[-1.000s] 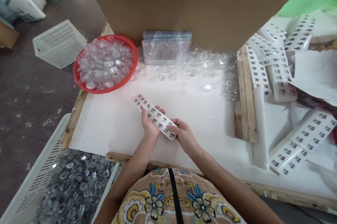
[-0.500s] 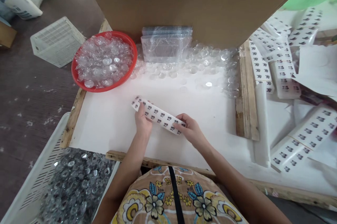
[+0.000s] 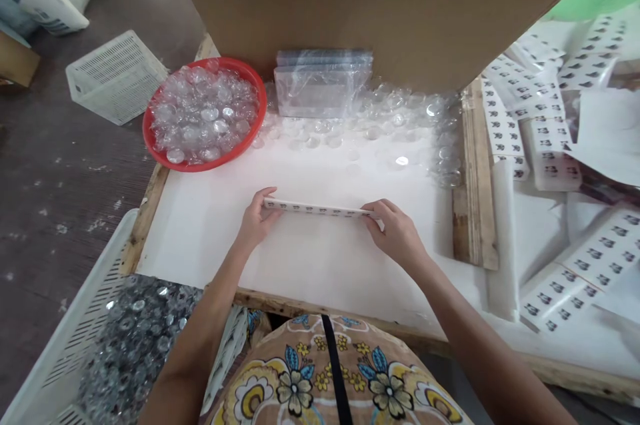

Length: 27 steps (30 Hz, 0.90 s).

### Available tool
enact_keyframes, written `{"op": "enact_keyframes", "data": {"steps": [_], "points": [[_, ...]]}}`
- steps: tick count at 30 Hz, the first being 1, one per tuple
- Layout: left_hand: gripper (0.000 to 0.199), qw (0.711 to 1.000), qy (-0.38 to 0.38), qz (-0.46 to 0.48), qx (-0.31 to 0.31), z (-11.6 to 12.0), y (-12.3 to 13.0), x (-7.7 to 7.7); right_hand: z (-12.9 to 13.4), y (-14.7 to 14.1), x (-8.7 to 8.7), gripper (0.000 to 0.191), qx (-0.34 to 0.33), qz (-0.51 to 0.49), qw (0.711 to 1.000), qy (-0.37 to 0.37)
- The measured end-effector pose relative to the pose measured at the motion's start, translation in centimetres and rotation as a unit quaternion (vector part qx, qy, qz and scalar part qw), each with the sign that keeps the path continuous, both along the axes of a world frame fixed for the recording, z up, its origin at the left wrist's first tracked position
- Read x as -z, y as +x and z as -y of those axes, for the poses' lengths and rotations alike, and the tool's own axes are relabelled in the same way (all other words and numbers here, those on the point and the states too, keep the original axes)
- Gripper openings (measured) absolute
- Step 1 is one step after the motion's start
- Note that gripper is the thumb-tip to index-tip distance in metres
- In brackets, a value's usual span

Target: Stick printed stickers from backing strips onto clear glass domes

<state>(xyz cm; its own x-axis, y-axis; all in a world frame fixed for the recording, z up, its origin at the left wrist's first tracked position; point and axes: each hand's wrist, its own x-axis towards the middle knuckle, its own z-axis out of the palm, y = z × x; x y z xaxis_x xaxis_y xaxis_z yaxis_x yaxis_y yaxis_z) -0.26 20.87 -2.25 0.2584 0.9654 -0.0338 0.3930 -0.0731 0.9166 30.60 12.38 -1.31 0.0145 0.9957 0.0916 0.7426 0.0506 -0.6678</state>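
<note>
Between my hands, above the white tabletop (image 3: 310,265), is a stack of sticker strips (image 3: 323,210) printed with small dark figures. It is turned nearly edge-on to me. My left hand (image 3: 259,217) is closed on its left end, thumb on the near side. The right end is pinched by my right hand (image 3: 395,228). Beyond the strips, clear round plastic caps (image 3: 370,134) lie scattered over the back of the table. A packet of clear plastic bags (image 3: 323,88) stands among them.
A red basin (image 3: 263,112) full of clear caps sits at the back left. Behind rises a large cardboard box (image 3: 375,18). Wooden rails (image 3: 475,212) edge the right side, with more sticker sheets (image 3: 585,265) beyond. A white crate (image 3: 85,338) of clear pieces stands lower left.
The sticker strips have turned from slanted and face-up to nearly level and edge-on. My hands have moved apart to their two ends, the right hand going right and slightly upward.
</note>
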Motion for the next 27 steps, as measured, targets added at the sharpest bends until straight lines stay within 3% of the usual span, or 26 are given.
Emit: {"op": "enact_keyframes", "data": {"steps": [4, 9, 15, 18, 22, 27], "points": [[0.049, 1.000, 0.006, -0.011, 0.006, 0.4, 0.5, 0.6, 0.1, -0.3, 0.4, 0.017, 0.021, -0.027, 0.999, 0.006], [0.055, 0.999, 0.006, 0.040, -0.015, 1.1, 1.4, 1.1, 0.1, -1.3, 0.7, 0.022, 0.086, -0.093, 0.991, 0.034], [0.070, 0.993, -0.009, 0.105, -0.062, 1.1, 1.8, 1.0, 0.2, -1.2, 0.7, 0.016, 0.070, -0.091, 0.992, 0.044], [0.055, 0.990, -0.020, 0.102, -0.092, 0.9, 1.7, 0.6, 0.3, -1.0, 0.6, 0.013, 0.060, -0.079, 0.995, 0.011], [0.029, 0.996, 0.005, 0.052, -0.073, 0.7, 1.3, 0.3, 0.2, -0.9, 0.2, 0.012, 0.051, -0.078, 0.996, -0.004], [0.044, 0.994, 0.000, 0.076, -0.077, 0.5, 1.3, 0.9, -0.2, -0.8, 0.6, 0.016, 0.076, -0.116, 0.990, 0.020]]}}
